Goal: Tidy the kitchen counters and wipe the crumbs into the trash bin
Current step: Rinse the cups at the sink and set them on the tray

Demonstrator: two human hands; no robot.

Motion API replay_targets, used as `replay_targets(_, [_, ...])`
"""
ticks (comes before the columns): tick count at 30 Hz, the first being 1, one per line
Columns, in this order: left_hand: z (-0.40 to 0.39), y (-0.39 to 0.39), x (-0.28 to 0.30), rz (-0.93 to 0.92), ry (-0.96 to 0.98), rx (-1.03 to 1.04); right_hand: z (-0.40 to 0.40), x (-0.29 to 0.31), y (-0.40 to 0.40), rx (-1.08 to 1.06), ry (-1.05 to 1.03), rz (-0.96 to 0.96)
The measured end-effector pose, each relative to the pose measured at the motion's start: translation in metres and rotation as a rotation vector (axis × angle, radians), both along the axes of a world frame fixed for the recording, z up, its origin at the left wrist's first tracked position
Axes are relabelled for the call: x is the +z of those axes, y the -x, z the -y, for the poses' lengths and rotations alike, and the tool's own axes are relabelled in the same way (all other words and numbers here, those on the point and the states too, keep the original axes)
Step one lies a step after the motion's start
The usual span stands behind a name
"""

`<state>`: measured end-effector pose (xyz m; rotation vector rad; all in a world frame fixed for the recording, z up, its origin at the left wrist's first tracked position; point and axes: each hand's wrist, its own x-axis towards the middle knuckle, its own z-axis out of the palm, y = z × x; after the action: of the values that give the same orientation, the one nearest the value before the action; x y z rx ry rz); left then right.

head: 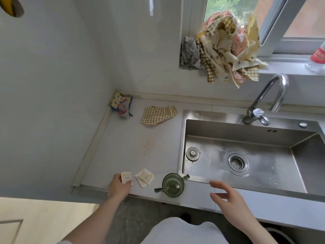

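My left hand (118,187) pinches a small pale packet (126,177), perhaps paper, at the counter (112,148) edge; my right hand (226,196) hovers spread wide, empty.

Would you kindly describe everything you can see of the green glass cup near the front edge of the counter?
The green glass cup is translucent, ribbed around its wall, with a handle pointing toward the sink. It stands upright on the counter at the front edge, just left of the sink's corner. A spoon rests inside, its handle sticking out toward the person. Neither hand touches it.
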<state>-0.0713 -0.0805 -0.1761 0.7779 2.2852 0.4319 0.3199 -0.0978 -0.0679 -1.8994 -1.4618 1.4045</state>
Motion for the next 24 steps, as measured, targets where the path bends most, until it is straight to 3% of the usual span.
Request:
replay_targets(7, [-0.006, 0.007, 0.007, -0.023, 0.040, -0.047, 0.004, -0.010, -0.002, -0.019, 0.030, 0.027])
replay_targets(10, [-0.006, 0.005, 0.018, -0.125, 0.125, -0.086, 0.004, -0.011, 0.000, -0.010, 0.031, 0.031])
replay_targets(13, [-0.004, -0.011, 0.034, -0.209, -0.045, -0.221, 0.003, -0.011, 0.002, 0.006, 0.036, 0.042])
replay_targets(15, [-0.006, -0.029, 0.044, -0.037, -0.146, -0.337, 0.003, -0.011, 0.003, 0.010, 0.034, 0.044])
replay_targets(18, [-0.008, -0.055, 0.049, 0.284, -0.053, -0.473, 0.004, -0.011, 0.004, 0.011, 0.036, 0.040])
replay_targets(24, [-0.020, -0.079, 0.051, 0.308, -0.005, -0.631, 0.010, -0.010, 0.005, -0.013, 0.041, 0.035])
